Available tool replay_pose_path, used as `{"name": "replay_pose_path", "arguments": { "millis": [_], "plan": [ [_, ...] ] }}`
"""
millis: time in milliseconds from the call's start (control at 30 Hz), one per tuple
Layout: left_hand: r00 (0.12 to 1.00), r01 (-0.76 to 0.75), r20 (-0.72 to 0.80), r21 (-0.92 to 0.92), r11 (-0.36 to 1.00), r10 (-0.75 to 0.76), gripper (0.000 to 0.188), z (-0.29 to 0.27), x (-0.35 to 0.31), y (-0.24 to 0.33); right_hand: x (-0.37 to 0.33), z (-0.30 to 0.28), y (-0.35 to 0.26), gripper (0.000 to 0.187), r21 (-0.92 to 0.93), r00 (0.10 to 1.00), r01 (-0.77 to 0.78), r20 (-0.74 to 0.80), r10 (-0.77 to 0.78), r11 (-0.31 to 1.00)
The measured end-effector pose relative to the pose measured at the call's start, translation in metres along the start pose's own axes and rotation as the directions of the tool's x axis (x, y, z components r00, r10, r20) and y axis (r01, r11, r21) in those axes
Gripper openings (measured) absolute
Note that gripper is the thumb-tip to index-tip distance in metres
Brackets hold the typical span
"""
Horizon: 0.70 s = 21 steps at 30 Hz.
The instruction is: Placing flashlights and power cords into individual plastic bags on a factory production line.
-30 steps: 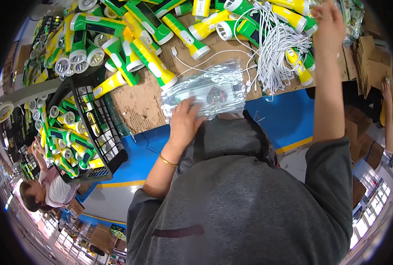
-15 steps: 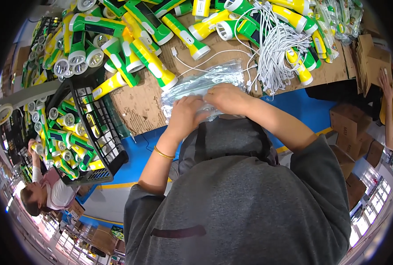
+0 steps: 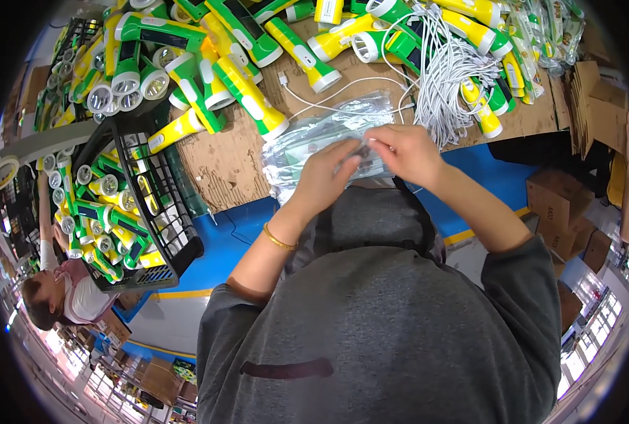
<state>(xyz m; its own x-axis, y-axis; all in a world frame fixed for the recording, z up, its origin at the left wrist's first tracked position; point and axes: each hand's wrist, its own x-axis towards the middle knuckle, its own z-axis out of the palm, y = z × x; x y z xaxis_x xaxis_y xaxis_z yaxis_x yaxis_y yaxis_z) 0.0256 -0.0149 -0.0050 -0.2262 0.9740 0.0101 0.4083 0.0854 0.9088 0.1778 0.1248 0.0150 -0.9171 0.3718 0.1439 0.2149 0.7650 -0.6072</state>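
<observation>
in the head view, my left grip (image 3: 324, 177) and right grip (image 3: 410, 153) sit close together, fingers narrow, over clear plastic bags (image 3: 294, 152) at the near edge of the tabletop (image 3: 222, 173); i cannot tell whether either pinches one. white cables (image 3: 443, 99) tangle to the right, flashlights (image 3: 249, 99) lie far, a black crate (image 3: 188, 256) left.

At the right end of the bench (image 3: 222, 173) stand cardboard sheets (image 3: 580, 106); nearer, brown cardboard boxes (image 3: 558, 201) are piled. A yellow line (image 3: 184, 294) edges blue flooring (image 3: 215, 261). Left is a co-worker (image 3: 87, 298) in a white top.
</observation>
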Motion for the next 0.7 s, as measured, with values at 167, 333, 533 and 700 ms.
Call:
{"name": "replay_pose_path", "arguments": {
  "millis": [167,333,533,700],
  "plan": [
    [0.999,0.046,-0.01,-0.129,0.991,-0.048,0.031,0.006,0.012,0.003,0.005,0.008,-0.018,0.017,0.331,0.94,-0.314,-0.02,0.34,0.89],
    [0.997,0.019,-0.074,0.251,0.968,0.0,0.015,0.005,0.007,0.01,0.006,0.009,-0.019,0.013,0.161,0.985,-0.09,-0.134,0.112,0.983],
    [0.91,0.254,-0.407,0.389,0.885,-0.083,0.01,-0.044,-0.042,-0.028,-0.005,-0.024,0.02,0.012,0.204,0.929,-0.368,0.116,0.35,0.907],
    [0.868,0.277,-0.483,0.283,0.918,-0.113,0.015,-0.039,-0.066,-0.023,0.078,0.013,0.015,0.029,-0.208,0.986,-0.161,0.013,0.168,0.965]
  ]
}}
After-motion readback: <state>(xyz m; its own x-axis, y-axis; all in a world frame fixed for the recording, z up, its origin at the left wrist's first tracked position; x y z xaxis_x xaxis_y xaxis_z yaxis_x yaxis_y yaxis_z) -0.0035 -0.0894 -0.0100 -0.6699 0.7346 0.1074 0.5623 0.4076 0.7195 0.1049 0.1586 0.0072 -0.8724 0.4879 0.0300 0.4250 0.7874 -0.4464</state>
